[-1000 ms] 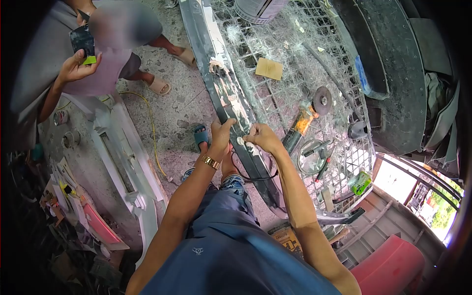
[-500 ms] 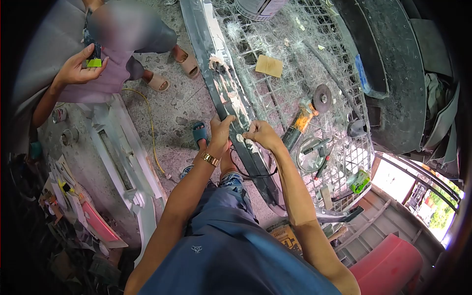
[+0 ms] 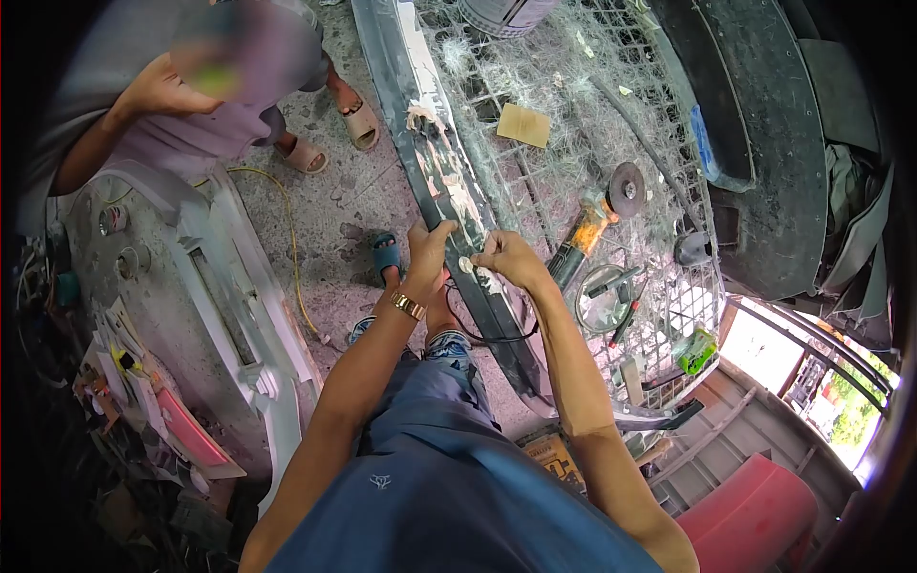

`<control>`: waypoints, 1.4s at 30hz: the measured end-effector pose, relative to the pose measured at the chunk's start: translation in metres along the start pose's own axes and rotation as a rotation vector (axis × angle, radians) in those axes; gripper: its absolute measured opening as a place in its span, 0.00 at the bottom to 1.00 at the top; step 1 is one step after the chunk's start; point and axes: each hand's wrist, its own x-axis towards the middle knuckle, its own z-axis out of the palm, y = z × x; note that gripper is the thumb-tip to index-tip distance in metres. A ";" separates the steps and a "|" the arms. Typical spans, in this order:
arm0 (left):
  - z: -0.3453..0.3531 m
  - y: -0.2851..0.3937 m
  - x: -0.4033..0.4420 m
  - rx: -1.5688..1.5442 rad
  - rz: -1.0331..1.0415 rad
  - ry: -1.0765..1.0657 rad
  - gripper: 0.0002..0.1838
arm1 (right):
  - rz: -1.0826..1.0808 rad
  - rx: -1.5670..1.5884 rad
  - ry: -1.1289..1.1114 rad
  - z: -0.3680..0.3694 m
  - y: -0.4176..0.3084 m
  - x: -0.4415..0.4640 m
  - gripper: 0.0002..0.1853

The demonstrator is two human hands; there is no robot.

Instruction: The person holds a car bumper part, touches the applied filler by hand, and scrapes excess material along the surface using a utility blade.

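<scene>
On one dark strip [image 3: 441, 191]: one left hand [image 3: 429, 252], one right hand [image 3: 512, 261].

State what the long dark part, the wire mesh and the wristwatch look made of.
Long dark part: perhaps painted plastic, from its smooth dull sheen beside pale patches; metal possible.
Wire mesh: likely metal, dusty, with thin crossed bars.
Wristwatch: gold-toned, probably metal, from its shiny links.

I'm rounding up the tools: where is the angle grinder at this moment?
In the head view, right of centre, the angle grinder lies on the wire mesh, just right of the person's right hand and below the tan square.
</scene>
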 end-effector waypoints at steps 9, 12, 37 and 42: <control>-0.001 -0.003 0.002 -0.003 -0.010 -0.014 0.10 | 0.016 0.006 -0.014 -0.001 0.002 0.001 0.17; 0.000 -0.001 0.000 -0.008 -0.005 0.001 0.10 | 0.020 -0.002 -0.022 -0.001 0.002 0.002 0.17; 0.001 0.004 -0.005 -0.057 -0.054 -0.024 0.09 | 0.019 -0.017 0.010 -0.001 -0.005 -0.005 0.17; -0.004 -0.003 0.002 -0.033 -0.055 -0.041 0.10 | -0.001 0.000 0.007 -0.001 -0.002 -0.003 0.17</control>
